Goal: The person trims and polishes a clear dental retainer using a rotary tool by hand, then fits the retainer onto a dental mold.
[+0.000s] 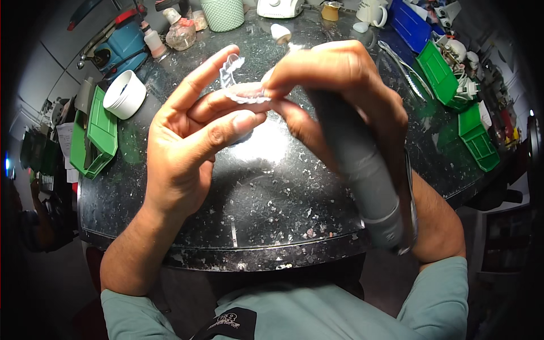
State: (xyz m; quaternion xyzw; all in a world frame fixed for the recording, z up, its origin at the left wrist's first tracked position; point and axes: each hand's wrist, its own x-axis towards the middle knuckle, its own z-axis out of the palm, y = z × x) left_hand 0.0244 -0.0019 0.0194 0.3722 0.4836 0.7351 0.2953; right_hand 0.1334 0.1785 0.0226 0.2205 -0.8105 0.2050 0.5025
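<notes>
A clear mould (248,97) is being held by the left hand (187,133), frame centre; a dark tool (362,164) is being gripped by the right hand (360,71). Shaping is seemingly being done; steadiness is being called for next. White pieces (455,47) are being kept in the green bin (436,72), upper right.

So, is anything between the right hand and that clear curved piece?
Nothing visible: the right hand, gripping a dark tool, has its fingers at the right end of the clear piece, apparently touching it; the left hand holds it.
</notes>
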